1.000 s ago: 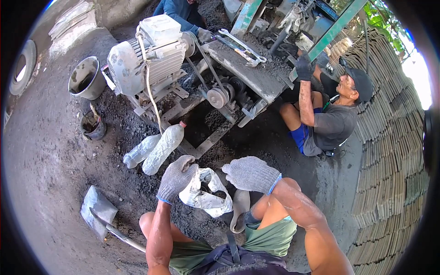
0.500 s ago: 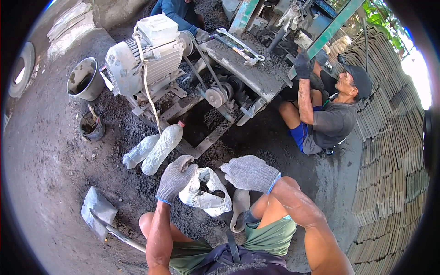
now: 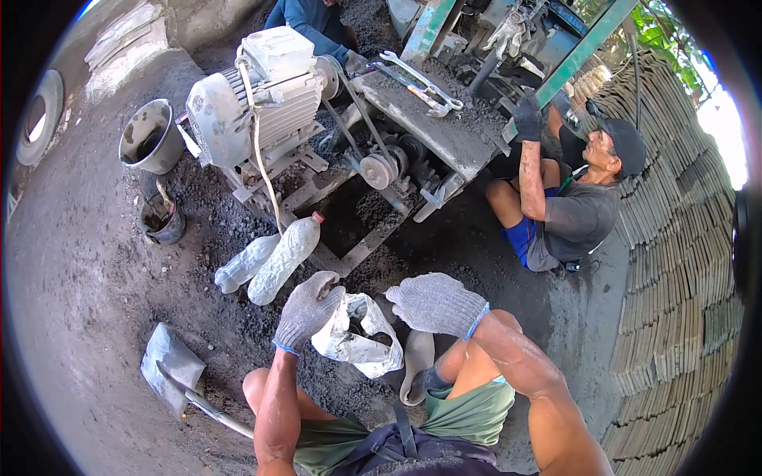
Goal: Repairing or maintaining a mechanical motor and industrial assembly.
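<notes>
My left hand (image 3: pixel 311 311), in a grey knit glove, is closed, its fingertips pinched beside the upper left edge of a crumpled white bag (image 3: pixel 357 349); what is between them is unclear. Above the bag's right side, my gloved right hand (image 3: pixel 429 305) has its fingers together and bent at the tips, which hide whatever they may hold. Dark round objects show inside the bag. Two dusty plastic bottles (image 3: pixel 284 262) lie just beyond my left hand. A grey curved object (image 3: pixel 417 365) is on the ground right of the bag.
Ahead are a motor (image 3: pixel 250 115) and machine frame (image 3: pixel 421 127) with wrenches (image 3: pixel 421 83). A co-worker (image 3: pixel 579 198) sits at right gripping the frame; another person (image 3: pixel 309 32) works behind it. Buckets (image 3: pixel 159 159) and a shovel (image 3: pixel 171 361) are left; stacked tiles (image 3: pixel 675 317) line the right.
</notes>
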A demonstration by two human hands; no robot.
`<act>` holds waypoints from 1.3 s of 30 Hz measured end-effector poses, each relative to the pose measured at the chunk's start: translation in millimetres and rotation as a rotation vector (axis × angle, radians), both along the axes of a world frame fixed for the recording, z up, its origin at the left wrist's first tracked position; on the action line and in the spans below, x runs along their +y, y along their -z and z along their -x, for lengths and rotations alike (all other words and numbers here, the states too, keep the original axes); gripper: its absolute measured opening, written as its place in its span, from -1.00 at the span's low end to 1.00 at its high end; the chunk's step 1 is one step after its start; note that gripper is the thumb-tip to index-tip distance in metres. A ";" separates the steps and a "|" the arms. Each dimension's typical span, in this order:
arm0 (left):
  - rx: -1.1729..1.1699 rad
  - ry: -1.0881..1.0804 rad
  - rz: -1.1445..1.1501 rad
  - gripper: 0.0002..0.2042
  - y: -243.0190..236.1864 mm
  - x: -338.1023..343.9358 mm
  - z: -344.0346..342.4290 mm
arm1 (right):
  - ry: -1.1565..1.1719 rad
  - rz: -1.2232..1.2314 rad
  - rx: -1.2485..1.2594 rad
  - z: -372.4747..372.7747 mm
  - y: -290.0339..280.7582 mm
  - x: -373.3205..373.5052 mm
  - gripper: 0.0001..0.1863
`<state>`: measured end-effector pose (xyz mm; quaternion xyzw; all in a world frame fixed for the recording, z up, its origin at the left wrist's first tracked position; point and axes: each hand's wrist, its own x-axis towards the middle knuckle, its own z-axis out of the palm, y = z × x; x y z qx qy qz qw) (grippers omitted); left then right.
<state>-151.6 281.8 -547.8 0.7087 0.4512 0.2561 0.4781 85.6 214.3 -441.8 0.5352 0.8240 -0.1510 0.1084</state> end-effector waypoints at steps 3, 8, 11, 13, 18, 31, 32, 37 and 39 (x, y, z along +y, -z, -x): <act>0.007 -0.002 0.019 -0.62 -2.3 -0.4 -0.3 | -0.012 -0.006 0.007 -1.6 4.1 -0.4 -0.66; 0.005 -0.008 -0.045 -0.62 -2.1 -0.4 1.5 | 0.001 0.015 -0.017 3.2 -2.6 1.6 -0.68; 0.023 0.002 -0.007 -0.62 -0.1 0.2 1.7 | -0.017 -0.012 0.002 0.9 0.9 0.0 -0.69; 0.003 -0.006 -0.054 -0.61 1.2 -0.2 2.4 | -0.012 0.002 0.004 0.0 4.0 1.0 -0.69; 0.010 -0.006 -0.009 -0.61 -0.8 -0.9 1.4 | -0.016 -0.014 0.010 0.4 1.8 0.0 -0.69; 0.012 0.011 -0.060 -0.59 -4.1 -1.3 1.5 | -0.046 -0.053 0.031 -3.0 6.2 -2.0 -0.69; 0.012 0.010 -0.060 -0.59 -5.2 -1.3 1.7 | -0.045 -0.055 0.019 -2.4 5.4 -1.8 -0.69; -0.003 0.030 -0.010 -0.58 -2.1 -0.6 1.0 | -0.036 -0.058 0.020 -2.6 5.0 -2.3 -0.70; -0.029 0.045 0.009 -0.57 1.4 0.9 0.2 | -0.029 -0.057 0.018 -2.1 2.9 -2.3 -0.70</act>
